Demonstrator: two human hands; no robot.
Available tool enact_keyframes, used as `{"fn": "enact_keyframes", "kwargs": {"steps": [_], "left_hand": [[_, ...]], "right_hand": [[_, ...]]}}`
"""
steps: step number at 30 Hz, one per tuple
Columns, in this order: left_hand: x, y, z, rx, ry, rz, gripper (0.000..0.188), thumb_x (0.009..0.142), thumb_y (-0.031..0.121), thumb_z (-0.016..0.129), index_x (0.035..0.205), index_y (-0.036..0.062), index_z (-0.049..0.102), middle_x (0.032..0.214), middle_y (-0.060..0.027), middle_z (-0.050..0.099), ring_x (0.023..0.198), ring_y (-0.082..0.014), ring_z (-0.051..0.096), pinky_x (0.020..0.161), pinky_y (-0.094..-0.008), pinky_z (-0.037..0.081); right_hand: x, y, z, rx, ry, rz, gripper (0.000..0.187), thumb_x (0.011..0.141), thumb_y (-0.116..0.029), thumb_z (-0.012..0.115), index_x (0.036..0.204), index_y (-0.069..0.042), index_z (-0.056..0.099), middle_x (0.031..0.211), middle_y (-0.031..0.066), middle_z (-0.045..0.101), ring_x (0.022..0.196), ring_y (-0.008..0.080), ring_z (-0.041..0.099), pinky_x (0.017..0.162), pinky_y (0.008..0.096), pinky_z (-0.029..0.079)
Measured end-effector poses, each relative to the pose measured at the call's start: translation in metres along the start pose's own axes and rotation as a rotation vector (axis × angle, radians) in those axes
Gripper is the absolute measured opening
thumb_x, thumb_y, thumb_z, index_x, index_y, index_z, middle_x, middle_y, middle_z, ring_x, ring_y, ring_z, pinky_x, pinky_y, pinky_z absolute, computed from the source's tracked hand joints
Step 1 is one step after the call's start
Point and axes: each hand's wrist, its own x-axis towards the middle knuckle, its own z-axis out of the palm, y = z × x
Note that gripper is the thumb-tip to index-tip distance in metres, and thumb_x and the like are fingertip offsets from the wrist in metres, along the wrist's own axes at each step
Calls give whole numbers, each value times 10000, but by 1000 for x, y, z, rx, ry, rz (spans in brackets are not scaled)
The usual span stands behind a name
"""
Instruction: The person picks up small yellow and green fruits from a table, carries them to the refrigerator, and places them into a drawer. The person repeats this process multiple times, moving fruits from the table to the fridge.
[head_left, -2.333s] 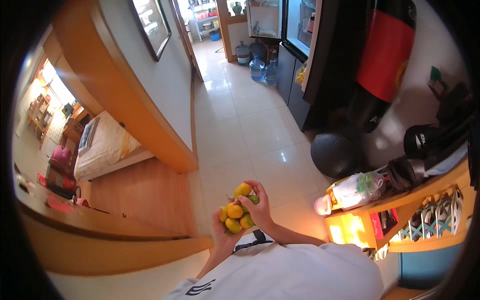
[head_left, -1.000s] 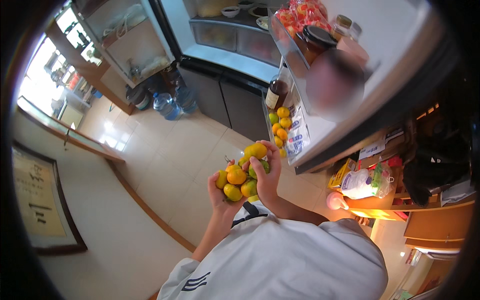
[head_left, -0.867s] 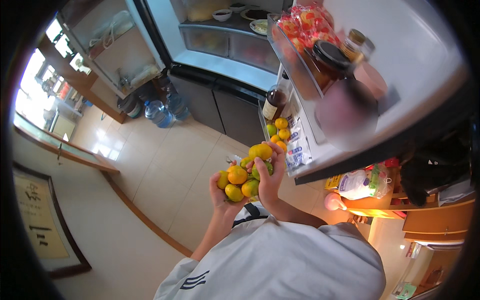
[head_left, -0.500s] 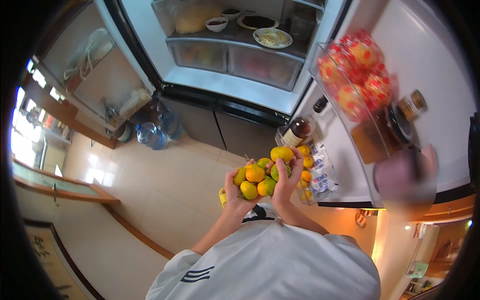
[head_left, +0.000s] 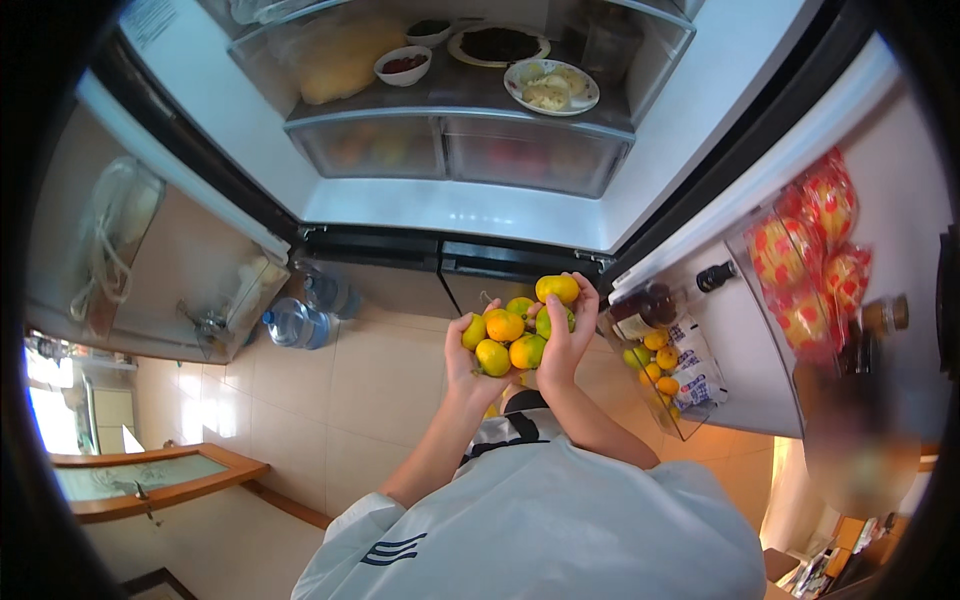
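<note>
Cupped together in front of my body, my left hand [head_left: 462, 362] and my right hand [head_left: 567, 345] carry a pile of several small yellow-green and orange tangerines [head_left: 505, 325]. The fingers of both hands curl around the outer fruit. One yellow tangerine [head_left: 557, 289] sits at the top right, by the fingertips of my right hand. Ahead stands an open fridge [head_left: 480, 205], with its drawers [head_left: 375, 150] just beyond the fruit. More tangerines [head_left: 656, 360] lie in the lower bin of the right door [head_left: 685, 425], near my right hand.
On the fridge shelf are a plate of pale food [head_left: 550, 88], a white bowl [head_left: 403, 66], a dark dish [head_left: 498, 45] and a bag [head_left: 335, 60]. The right door holds bottles [head_left: 643, 310] and red-dotted bags [head_left: 805, 260]. Water jugs [head_left: 297, 324] stand on the floor at left.
The fridge now appears nearer and larger, and the right door has shifted further right in view. Both hands still hold the tangerines, at nearly the same place before me.
</note>
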Motion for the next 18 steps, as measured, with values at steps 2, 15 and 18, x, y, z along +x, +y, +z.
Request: {"fn": "enact_keyframes", "kwargs": {"steps": [2,15,18], "left_hand": [[24,13,8,24,17,-6,483,848,458,479,1236,175,524,1340,-106,485,1247,-324,441,1060,-592,261],[299,111,3,140,279,171,505,836,557,504,1152,163,494,1207,-123,513,1123,-343,483,973,-592,334],[327,119,-7,215,305,173,478,852,530,530,1135,149,476,1065,-95,564,1006,-287,554,879,-502,445]], "right_hand": [[22,12,8,-20,37,-8,376,876,-36,568,1224,-8,427,1087,100,494,779,137,562,731,259,479],[216,220,35,-392,558,-140,395,869,-73,597,1226,-28,434,1195,133,475,954,251,572,823,335,481],[226,226,36,-527,673,-128,410,844,-67,612,1218,-10,455,1204,159,480,1074,300,518,943,369,429]]}}
